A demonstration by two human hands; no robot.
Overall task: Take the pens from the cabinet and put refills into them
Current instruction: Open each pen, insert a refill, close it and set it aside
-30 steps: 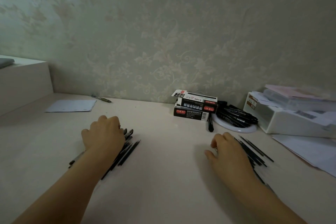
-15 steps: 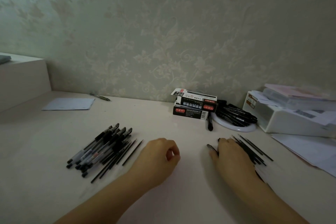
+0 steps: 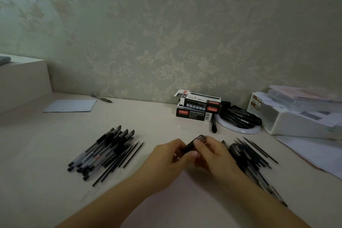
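Left hand (image 3: 169,161) left pen pile (image 3: 103,151), met right hand (image 3: 212,153) in middle – both now grip one pen (image 3: 192,145) – refilling starts

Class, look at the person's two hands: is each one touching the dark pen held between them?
Touching. The head view shows the left hand and the right hand with fingers curled round the pen, no gap visible.
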